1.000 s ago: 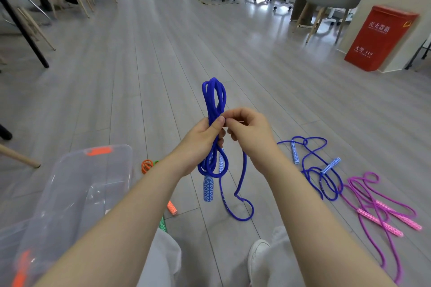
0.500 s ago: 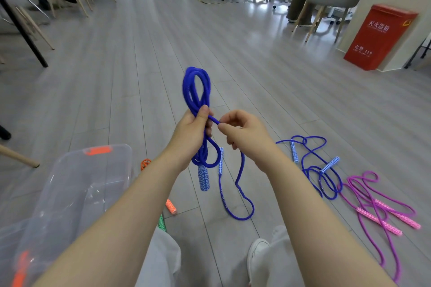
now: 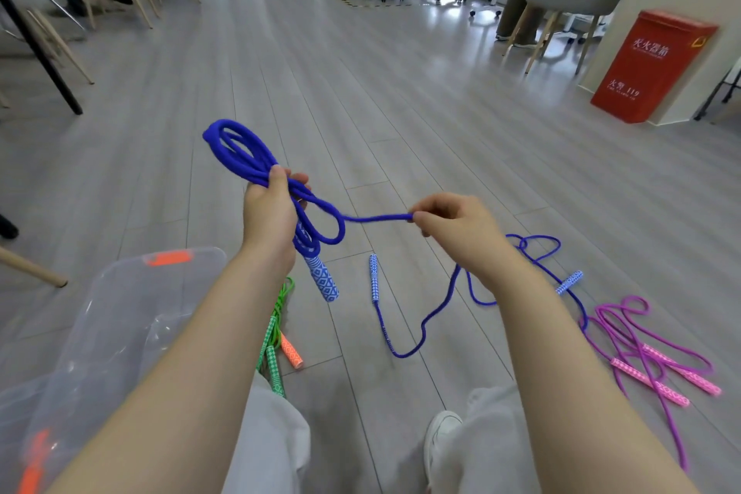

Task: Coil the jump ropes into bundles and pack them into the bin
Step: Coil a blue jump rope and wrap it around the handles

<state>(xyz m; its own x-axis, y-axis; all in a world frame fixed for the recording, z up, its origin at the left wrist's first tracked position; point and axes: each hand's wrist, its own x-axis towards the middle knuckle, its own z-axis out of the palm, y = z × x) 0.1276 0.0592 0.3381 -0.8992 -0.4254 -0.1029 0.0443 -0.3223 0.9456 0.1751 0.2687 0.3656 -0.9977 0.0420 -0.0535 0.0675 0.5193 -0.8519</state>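
Note:
My left hand [image 3: 270, 213] grips a folded bundle of blue jump rope [image 3: 240, 148], whose loops stick up to the left while one patterned handle [image 3: 324, 279] hangs below the fist. My right hand [image 3: 453, 227] pinches the free strand of the same rope, stretched level between the two hands. The strand's tail drops to the floor and ends at the second blue handle [image 3: 373, 278]. A clear plastic bin [image 3: 120, 317] with orange latches stands at the lower left.
On the floor lie a green rope [image 3: 276, 317] with an orange handle [image 3: 291, 351] beside the bin, another blue rope [image 3: 557, 277] at right and a pink-purple rope [image 3: 649, 353] further right. A red box [image 3: 649, 64] and chairs stand behind. My knees and shoe are below.
My hands have parted: the right hand has drawn the strand out to the right, and the left hand has tilted the bundle's loops over to the left. The loose handle now lies on the floor.

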